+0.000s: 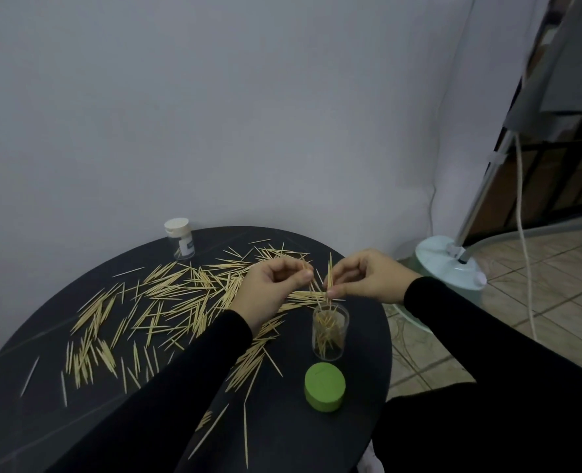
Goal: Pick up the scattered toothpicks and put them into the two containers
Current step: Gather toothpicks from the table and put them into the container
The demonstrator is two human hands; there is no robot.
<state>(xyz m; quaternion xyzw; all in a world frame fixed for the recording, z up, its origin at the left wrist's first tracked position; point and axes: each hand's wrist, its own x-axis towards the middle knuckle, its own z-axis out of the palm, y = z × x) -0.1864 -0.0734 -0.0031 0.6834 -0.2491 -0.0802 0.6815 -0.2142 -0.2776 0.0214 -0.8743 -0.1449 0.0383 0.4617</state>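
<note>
Leftmost, a lone toothpick lay near the edge of the round black counter, and further back a clear jar with a white flip cap stood shut, with a few sticks inside as far as could be told. From there the scattered toothpicks spread across the middle of the counter in a loose, crisscrossing drift, pointing every way, with a few long strays running toward the near edge.

Over the right part of that drift the left hand hovered with its fingers curled, thumb and forefinger pinching what looked like a few thin sticks, though blur made the count uncertain. Just beside it the right hand pinched a small bunch of toothpicks between thumb and fingertips, the bunch held nearly upright with its points up.

Directly below that bunch stood the open clear container, upright and partly filled with toothpicks standing on end. The bunch's long axis already lined up roughly with the container's mouth, and the right hand was the nearer of the two, so the drop probably needed only a short lowering and a release.

Nearer the person sat the green lid, off its container, and beyond the counter's right edge a pale lamp base rested on the tiled floor.
</note>
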